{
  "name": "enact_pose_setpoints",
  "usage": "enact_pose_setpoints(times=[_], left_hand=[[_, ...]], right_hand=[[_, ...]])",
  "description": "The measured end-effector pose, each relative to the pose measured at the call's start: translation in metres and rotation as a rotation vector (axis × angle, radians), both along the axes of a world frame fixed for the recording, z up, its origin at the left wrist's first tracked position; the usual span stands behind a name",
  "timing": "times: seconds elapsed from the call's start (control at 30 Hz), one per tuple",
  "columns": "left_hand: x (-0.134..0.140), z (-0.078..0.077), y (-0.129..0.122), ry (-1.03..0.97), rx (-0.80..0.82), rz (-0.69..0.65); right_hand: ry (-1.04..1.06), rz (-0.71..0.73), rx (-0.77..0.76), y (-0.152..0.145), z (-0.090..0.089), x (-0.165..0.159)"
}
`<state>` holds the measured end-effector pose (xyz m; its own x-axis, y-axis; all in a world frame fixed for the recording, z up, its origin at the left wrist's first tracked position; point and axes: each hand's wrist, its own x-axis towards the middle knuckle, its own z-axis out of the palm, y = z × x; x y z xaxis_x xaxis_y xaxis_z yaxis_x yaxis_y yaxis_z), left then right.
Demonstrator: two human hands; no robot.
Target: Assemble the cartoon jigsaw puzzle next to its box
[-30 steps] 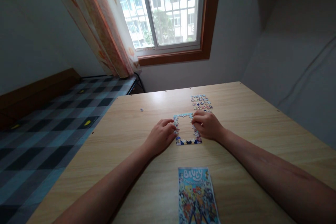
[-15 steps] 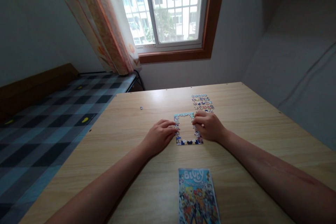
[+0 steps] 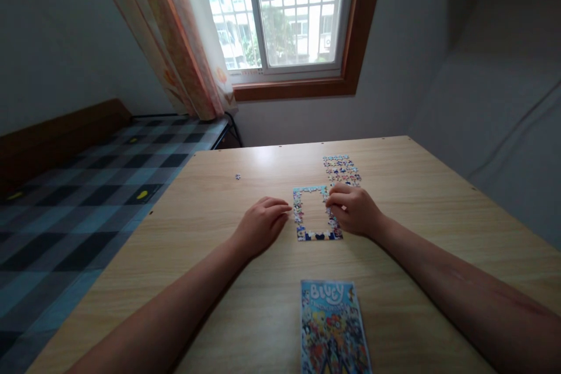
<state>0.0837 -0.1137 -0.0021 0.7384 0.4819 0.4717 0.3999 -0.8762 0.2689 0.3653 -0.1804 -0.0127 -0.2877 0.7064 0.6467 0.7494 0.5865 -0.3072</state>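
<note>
A rectangular jigsaw border [image 3: 319, 236] lies flat on the table, its four sides joined around a bare middle. Just left of it is my left hand [image 3: 265, 222], fingers loosely stretched and apart from the pieces, holding nothing. My right hand [image 3: 356, 209] covers part of the border's right side. Its fingers are bent and drawn together on the jigsaw pieces there, and the fingertips partly hide what they grip. Behind that hand, several loose jigsaw pieces [image 3: 342, 169] lie in rows, the nearest ones partly covered.
A wooden table [image 3: 210, 298] spreads beneath everything. One single jigsaw piece [image 3: 238, 176] lies at the far left. Close to me stands or lies a Bluey picture box [image 3: 333, 327]. A bed with checked cover [image 3: 87, 204] adjoins the left side; a window [image 3: 298, 17] is beyond.
My left hand has drawn back slightly leftward, off the border's left side. The right hand stays at the right side. The whole view has shifted a little.
</note>
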Motion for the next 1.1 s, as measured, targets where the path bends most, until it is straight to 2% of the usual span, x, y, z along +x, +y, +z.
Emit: enact_pose_setpoints(times=[0.2, 0.37, 0.47, 0.63, 1.1], left_hand=[[-0.005, 0.006, -0.004, 0.052, -0.005, -0.093], [-0.004, 0.008, -0.008, 0.089, 0.003, -0.109], [-0.005, 0.006, -0.008, 0.066, -0.004, -0.087], [-0.006, 0.005, -0.006, -0.044, -0.045, 0.039], [-0.003, 0.004, -0.007, -0.003, -0.080, 0.008]], right_hand=[[-0.027, 0.017, -0.022, -0.001, 0.001, -0.001], [-0.055, 0.085, -0.022, -0.003, 0.006, -0.004], [-0.079, 0.118, -0.031, -0.005, 0.010, -0.007], [-0.148, 0.135, -0.064, -0.010, 0.013, -0.014], [-0.185, 0.164, -0.110, -0.014, 0.015, -0.023]])
